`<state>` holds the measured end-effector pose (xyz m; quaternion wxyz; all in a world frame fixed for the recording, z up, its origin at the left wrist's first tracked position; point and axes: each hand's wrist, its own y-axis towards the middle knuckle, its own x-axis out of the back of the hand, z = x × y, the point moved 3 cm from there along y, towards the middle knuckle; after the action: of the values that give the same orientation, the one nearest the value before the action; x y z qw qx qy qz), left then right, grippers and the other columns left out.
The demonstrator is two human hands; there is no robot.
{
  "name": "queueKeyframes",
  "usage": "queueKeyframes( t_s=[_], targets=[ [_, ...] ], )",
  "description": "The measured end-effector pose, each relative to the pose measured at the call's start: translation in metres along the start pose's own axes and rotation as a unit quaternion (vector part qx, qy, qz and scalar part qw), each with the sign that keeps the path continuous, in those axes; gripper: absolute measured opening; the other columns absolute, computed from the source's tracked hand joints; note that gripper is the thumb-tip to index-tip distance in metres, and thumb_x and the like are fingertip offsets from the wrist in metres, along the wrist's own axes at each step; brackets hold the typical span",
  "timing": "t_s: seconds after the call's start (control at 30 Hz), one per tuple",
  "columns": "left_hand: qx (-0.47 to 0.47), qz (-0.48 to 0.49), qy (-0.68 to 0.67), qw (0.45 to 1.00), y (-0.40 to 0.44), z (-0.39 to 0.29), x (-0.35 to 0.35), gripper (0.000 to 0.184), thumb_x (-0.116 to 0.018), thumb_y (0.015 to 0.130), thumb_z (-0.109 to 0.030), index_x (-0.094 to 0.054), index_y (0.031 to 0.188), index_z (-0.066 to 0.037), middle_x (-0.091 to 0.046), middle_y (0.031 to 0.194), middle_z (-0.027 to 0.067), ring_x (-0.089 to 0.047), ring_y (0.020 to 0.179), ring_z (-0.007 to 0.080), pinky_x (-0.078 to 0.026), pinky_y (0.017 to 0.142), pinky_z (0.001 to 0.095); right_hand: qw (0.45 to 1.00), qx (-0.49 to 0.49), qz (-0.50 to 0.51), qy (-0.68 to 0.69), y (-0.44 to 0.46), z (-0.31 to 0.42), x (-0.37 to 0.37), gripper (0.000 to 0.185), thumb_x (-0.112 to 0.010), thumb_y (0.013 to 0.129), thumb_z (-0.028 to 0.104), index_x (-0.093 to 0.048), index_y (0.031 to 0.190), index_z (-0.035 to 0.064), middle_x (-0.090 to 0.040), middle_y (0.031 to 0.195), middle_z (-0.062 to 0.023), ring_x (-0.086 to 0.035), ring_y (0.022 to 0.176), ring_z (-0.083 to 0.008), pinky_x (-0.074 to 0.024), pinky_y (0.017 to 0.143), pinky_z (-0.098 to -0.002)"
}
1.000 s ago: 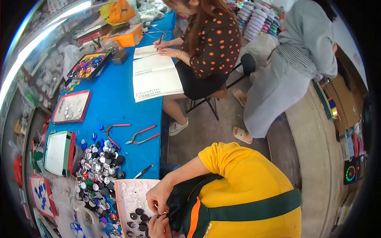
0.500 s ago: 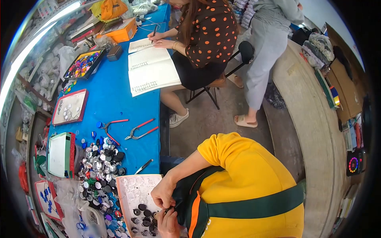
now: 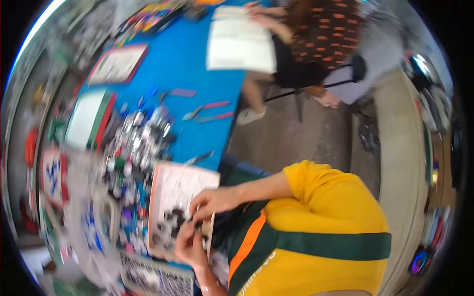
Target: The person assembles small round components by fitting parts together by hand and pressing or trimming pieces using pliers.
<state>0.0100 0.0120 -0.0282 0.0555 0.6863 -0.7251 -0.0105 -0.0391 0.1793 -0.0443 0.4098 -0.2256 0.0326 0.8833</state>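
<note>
My right hand [image 3: 213, 203], at the end of the yellow sleeve, has its fingers bent into a pinch. Just below it my left hand [image 3: 191, 245] has its fingers drawn together, and the fingertips of both hands meet. What lies between them is blurred and too small to name. Both hands are over a shallow white tray [image 3: 183, 178] with an orange-pink rim. Dark round pieces [image 3: 170, 222] lie in the tray beside my fingers, and small clear bits are spread in its upper part.
A pile of caps [image 3: 143, 135] covers the blue table [image 3: 185, 84] beyond the tray. Red-handled pliers [image 3: 210, 111] and a slim metal tool [image 3: 199, 158] lie nearby. A seated person in a dotted top [image 3: 323, 34] has an open notebook [image 3: 242, 47].
My view has swung, so the table and the seated person now sit higher and further right, with blur. Both hands remain together over the tray.
</note>
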Motion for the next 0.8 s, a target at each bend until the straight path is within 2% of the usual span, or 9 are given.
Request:
queueKeyframes(
  t_s=[0.1,0.17,0.23,0.33,0.37,0.43,0.47,0.7,0.8],
  targets=[
    [0.059,-0.041,-0.064,0.995,0.002,-0.008,-0.008,0.018,-0.058,0.072,0.016,-0.057,0.085,0.003,-0.061,0.105,0.0174,-0.057,0.101,0.0261,-0.043,0.091,0.0358,0.996,-0.033,-0.012,0.082,0.002,0.001,-0.001,0.018,-0.058,0.087,0.017,-0.057,0.099,0.0031,-0.058,0.078,-0.0007,-0.052,0.068,-0.0068,-0.0447,0.059,-0.023],
    [0.05,-0.052,-0.157,0.985,0.003,-0.008,-0.012,0.018,-0.058,0.072,0.016,-0.057,0.084,0.002,-0.062,0.102,0.0185,-0.057,0.104,0.0274,-0.042,0.092,0.037,0.996,-0.051,-0.008,0.074,0.007,-0.006,-0.001,0.017,-0.057,0.089,0.019,-0.057,0.099,0.0058,-0.057,0.08,0.0018,-0.054,0.07,-0.0047,-0.0444,0.06,-0.0202],
    [0.03,-0.054,-0.241,0.969,0.005,-0.009,-0.012,0.018,-0.059,0.072,0.014,-0.057,0.084,0.0,-0.064,0.099,0.0183,-0.052,0.112,0.0298,-0.04,0.095,0.0393,0.989,-0.027,-0.033,0.143,0.012,-0.007,-0.005,0.013,-0.054,0.09,0.015,-0.056,0.098,0.005,-0.058,0.084,-0.0004,-0.057,0.074,-0.0075,-0.0481,0.064,-0.022],
    [-0.012,-0.078,-0.287,0.955,0.003,-0.011,-0.007,0.016,-0.061,0.075,0.011,-0.058,0.084,-0.002,-0.064,0.099,0.017,-0.039,0.126,0.0332,-0.036,0.1,0.0426,0.989,-0.003,-0.059,0.137,0.015,0.002,-0.005,0.015,-0.051,0.092,0.015,-0.054,0.1,0.0034,-0.058,0.086,-0.0012,-0.059,0.074,-0.0088,-0.0502,0.065,-0.0243],
    [-0.03,-0.102,-0.27,0.957,0.002,-0.01,-0.002,0.015,-0.061,0.076,0.01,-0.057,0.085,-0.002,-0.064,0.1,0.0176,-0.049,0.117,0.0316,-0.04,0.096,0.0406,0.986,-0.007,-0.064,0.152,0.015,0.003,-0.005,0.016,-0.05,0.092,0.016,-0.053,0.101,0.003,-0.058,0.086,-0.0013,-0.059,0.072,-0.0089,-0.0505,0.064,-0.024],
    [0.074,-0.185,-0.321,0.926,-0.002,-0.009,0.005,0.015,-0.058,0.078,0.011,-0.056,0.085,-0.002,-0.064,0.098,0.0181,-0.059,0.102,0.0281,-0.048,0.086,0.036,0.988,0.002,-0.054,0.142,0.016,0.005,-0.005,0.018,-0.05,0.093,0.016,-0.054,0.102,0.002,-0.058,0.085,-0.0015,-0.059,0.07,-0.0088,-0.0506,0.063,-0.0229],
    [0.087,-0.213,-0.314,0.921,-0.002,-0.006,0.008,0.014,-0.056,0.079,0.011,-0.056,0.087,-0.001,-0.064,0.097,0.0177,-0.064,0.087,0.0222,-0.053,0.075,0.0303,0.989,0.007,-0.052,0.136,0.016,0.005,-0.006,0.018,-0.05,0.093,0.016,-0.054,0.103,0.0016,-0.059,0.085,-0.0016,-0.059,0.069,-0.0087,-0.0506,0.063,-0.0223],
    [0.082,-0.271,-0.174,0.943,-0.008,-0.002,0.005,0.015,-0.061,0.078,0.009,-0.058,0.092,0.003,-0.064,0.092,0.0137,-0.064,0.084,0.0197,-0.055,0.074,0.0293,0.994,0.048,-0.095,-0.035,0.015,0.008,-0.02,0.022,-0.059,0.086,0.006,-0.059,0.107,-0.0012,-0.062,0.091,-0.0034,-0.058,0.071,-0.0068,-0.0486,0.064,-0.0193],
    [0.084,-0.267,-0.151,0.948,-0.008,-0.004,-0.001,0.018,-0.061,0.078,0.01,-0.06,0.094,0.004,-0.065,0.093,0.013,-0.064,0.084,0.0171,-0.053,0.076,0.0267,0.994,0.029,-0.1,-0.017,0.013,0.011,-0.026,0.021,-0.061,0.084,0.004,-0.061,0.105,-0.0006,-0.061,0.093,-0.0038,-0.057,0.071,-0.0051,-0.0466,0.062,-0.0171]
  ],
)
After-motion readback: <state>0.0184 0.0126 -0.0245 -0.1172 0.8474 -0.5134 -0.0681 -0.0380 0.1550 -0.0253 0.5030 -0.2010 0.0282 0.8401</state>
